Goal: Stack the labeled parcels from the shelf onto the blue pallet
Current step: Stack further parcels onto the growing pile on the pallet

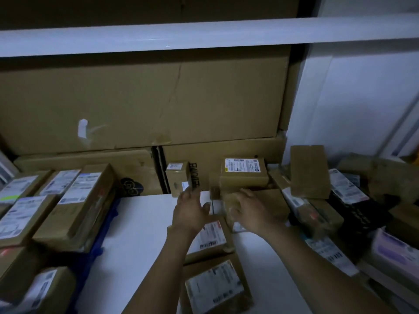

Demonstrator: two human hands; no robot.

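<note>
Two hands were stretched out over a white surface [140, 234] in a dim room. The left hand [190, 211] hovered with its fingers [186, 193] spread apart, holding nothing, just beside a small brown parcel [227, 200]. The right hand [254, 211] had its fingers [247, 193] and thumb curled round that parcel. It sat between the two hands, over the far right part of the surface. It was blurred, so no label could be read and I could not tell whether it touched the surface.

The surface was flat and pale, bare through its middle. Along its left side ran a blue edge [108, 223], and on that side lay a stack [86, 200] of labelled brown boxes, close together. Two labelled boxes lay on the near part of the surface under the forearms, one [210, 239] beyond the other [215, 288].

At the back stood a narrow upright box [178, 180]. To its right a flat labelled box [243, 173] rested on other cardboard. To the right spread a loose heap [335, 200] of parcels, with a plain box [309, 171] standing tilted on top.

Behind everything large cartons [136, 105] were stacked, filling the back up to a pale shelf beam [204, 35] that crossed the whole view. A white wall [351, 98] closed the room on the right.
</note>
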